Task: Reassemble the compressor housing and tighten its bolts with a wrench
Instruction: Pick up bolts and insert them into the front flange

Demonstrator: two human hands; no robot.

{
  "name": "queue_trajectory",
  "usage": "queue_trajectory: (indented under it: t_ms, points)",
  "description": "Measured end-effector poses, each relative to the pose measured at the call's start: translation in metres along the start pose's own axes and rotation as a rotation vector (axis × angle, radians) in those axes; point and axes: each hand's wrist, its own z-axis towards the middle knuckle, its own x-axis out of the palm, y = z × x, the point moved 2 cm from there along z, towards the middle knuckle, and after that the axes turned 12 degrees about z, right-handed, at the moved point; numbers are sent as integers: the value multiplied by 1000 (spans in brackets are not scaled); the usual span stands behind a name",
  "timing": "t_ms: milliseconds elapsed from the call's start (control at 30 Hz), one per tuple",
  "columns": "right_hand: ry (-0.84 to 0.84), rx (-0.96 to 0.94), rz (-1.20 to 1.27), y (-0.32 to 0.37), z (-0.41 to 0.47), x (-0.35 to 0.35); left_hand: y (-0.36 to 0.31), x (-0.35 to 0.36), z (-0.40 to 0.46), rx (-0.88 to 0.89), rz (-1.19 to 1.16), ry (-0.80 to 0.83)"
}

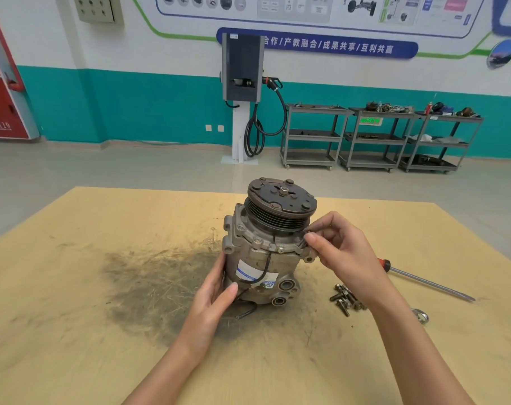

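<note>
A grey metal compressor stands upright on the wooden table, its dark pulley and clutch plate on top. My left hand rests against its lower left side, fingers straight along the housing. My right hand pinches a bolt between thumb and forefinger at the upper right flange of the housing. Several loose bolts lie on the table just right of the compressor, partly behind my right forearm. A ring end of a wrench shows beyond that forearm.
A red-handled screwdriver lies at the right of the table. A dark oily stain spreads left of the compressor. Beyond the table are bare floor, a charging post and three metal carts along the wall.
</note>
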Motion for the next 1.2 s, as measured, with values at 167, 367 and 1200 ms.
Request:
queue_trajectory:
  t_ms: [167,367,1200]
  points:
    - [-25,-37,-63,-2,2,-1,1,-1,0,0,-9,-8]
    - [-48,-18,20,-9,-5,0,2,-1,2,-15,0,-8]
    - [-223,-16,-18,-23,-10,13,-6,1,0,-2,-19,1]
